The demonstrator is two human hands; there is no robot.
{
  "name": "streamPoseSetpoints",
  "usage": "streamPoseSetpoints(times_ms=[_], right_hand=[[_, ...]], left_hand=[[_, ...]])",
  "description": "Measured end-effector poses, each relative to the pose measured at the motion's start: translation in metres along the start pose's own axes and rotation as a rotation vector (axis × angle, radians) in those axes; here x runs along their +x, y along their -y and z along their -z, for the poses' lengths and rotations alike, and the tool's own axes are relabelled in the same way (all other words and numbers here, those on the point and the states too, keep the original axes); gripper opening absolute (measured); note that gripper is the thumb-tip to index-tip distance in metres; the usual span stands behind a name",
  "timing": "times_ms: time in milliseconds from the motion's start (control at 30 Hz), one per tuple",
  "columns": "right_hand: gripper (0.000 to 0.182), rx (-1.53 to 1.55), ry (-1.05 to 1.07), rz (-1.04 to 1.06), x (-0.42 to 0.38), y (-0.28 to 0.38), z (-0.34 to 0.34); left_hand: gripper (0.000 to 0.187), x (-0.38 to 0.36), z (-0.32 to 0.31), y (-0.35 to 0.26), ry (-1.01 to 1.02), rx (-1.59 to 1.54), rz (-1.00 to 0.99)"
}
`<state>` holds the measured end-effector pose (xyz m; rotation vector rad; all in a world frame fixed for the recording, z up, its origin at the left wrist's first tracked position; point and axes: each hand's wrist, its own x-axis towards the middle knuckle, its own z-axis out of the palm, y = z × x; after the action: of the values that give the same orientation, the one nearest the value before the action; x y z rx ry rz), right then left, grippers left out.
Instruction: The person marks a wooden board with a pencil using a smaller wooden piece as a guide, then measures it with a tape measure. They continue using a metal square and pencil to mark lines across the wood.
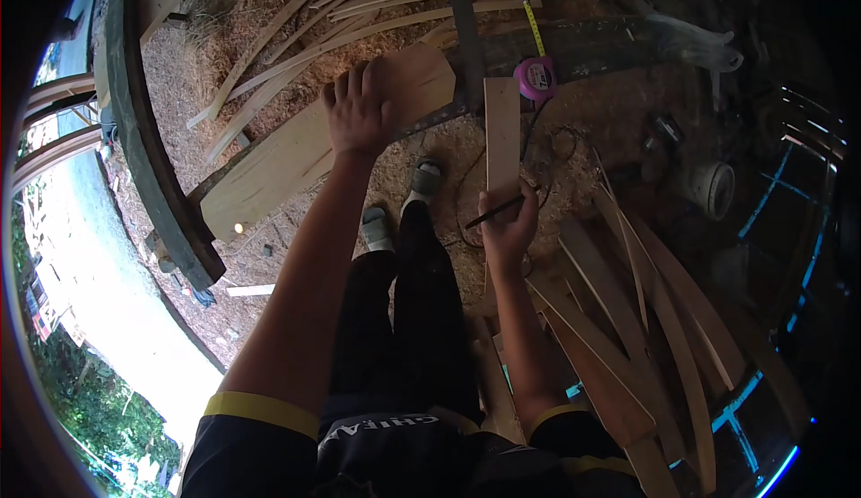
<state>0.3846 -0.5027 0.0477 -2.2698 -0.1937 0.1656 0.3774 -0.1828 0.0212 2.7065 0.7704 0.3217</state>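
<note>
My left hand (359, 112) rests over a short board with an angled end (421, 78), its fingers bent over the wood. That board lies on a long plank (269, 179). My right hand (511, 220) is closed around the lower end of a flat wooden strip (502, 135) and also holds a dark pencil (493, 214) crosswise. Beyond the strip sits a pink tape measure (536, 78) with its yellow blade pulled out. A flat metal ruler or blade (465, 27) lies across the dark beam (601, 45), left of the tape measure.
Long thin wood strips (296, 49) lie over shavings at the far side. Several loose boards (628, 318) are piled at my right. A dark curved beam (148, 130) stands at the left. A cable (462, 206) and a pale bucket-like container (713, 188) are on the ground.
</note>
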Motion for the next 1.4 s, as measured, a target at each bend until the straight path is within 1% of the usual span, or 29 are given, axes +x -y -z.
streamPoseSetpoints(times_ms=[33, 67, 167, 233, 467, 533, 567, 633, 667, 733, 767, 967, 1033, 1167, 1267, 1400], right_hand=[[0.067, 0.023, 0.021, -0.077, -0.001, -0.005, 0.003], [0.067, 0.02, 0.02, -0.075, -0.001, -0.009, 0.006], [0.066, 0.033, -0.002, -0.012, 0.007, -0.008, 0.01], [0.065, -0.03, -0.031, 0.06, 0.012, -0.001, 0.013], [0.066, -0.07, 0.006, 0.09, 0.028, 0.012, -0.001], [0.067, -0.113, -0.016, 0.202, 0.036, 0.017, -0.008], [0.067, -0.116, -0.011, 0.201, 0.04, 0.02, -0.011], [0.068, -0.062, 0.06, 0.112, 0.048, 0.023, -0.017], [0.068, -0.063, 0.066, 0.111, 0.053, 0.025, -0.02], [0.068, -0.097, 0.056, 0.209, 0.064, 0.033, -0.026], [0.068, -0.095, 0.061, 0.208, 0.068, 0.038, -0.029], [0.067, -0.094, 0.165, 0.217, 0.072, 0.059, -0.038], [0.07, -0.152, 0.207, 0.291, 0.068, 0.056, -0.04], [0.071, -0.155, 0.246, 0.285, 0.059, 0.049, -0.044], [0.072, -0.095, 0.266, 0.304, 0.059, 0.05, -0.048], [0.074, -0.105, 0.295, 0.3, 0.064, 0.053, -0.051]], left_hand=[[0.078, -0.001, -0.001, 0.001, 0.005, 0.014, 0.004], [0.078, 0.0, -0.001, 0.001, 0.008, 0.028, 0.005], [0.079, -0.001, -0.001, 0.001, 0.002, 0.031, 0.002], [0.078, -0.001, 0.001, -0.003, -0.007, 0.026, 0.011], [0.078, 0.003, 0.003, -0.004, -0.026, 0.001, 0.002], [0.078, 0.004, 0.005, -0.005, -0.012, 0.008, 0.01], [0.079, 0.005, 0.006, -0.005, -0.003, 0.014, 0.014], [0.078, 0.007, 0.01, -0.008, 0.015, 0.008, 0.021], [0.078, 0.008, 0.012, -0.009, 0.029, 0.004, 0.025], [0.076, 0.01, 0.011, -0.01, 0.005, -0.011, 0.028], [0.074, 0.011, 0.01, -0.01, -0.021, -0.027, 0.025], [0.075, 0.014, 0.01, -0.01, 0.002, -0.018, 0.054], [0.076, 0.014, 0.01, -0.01, 0.016, -0.028, 0.068], [0.076, 0.012, 0.014, -0.011, 0.06, -0.027, 0.093], [0.076, 0.013, 0.014, -0.008, 0.077, -0.051, 0.099], [0.075, 0.014, 0.015, -0.01, 0.067, -0.068, 0.107]])
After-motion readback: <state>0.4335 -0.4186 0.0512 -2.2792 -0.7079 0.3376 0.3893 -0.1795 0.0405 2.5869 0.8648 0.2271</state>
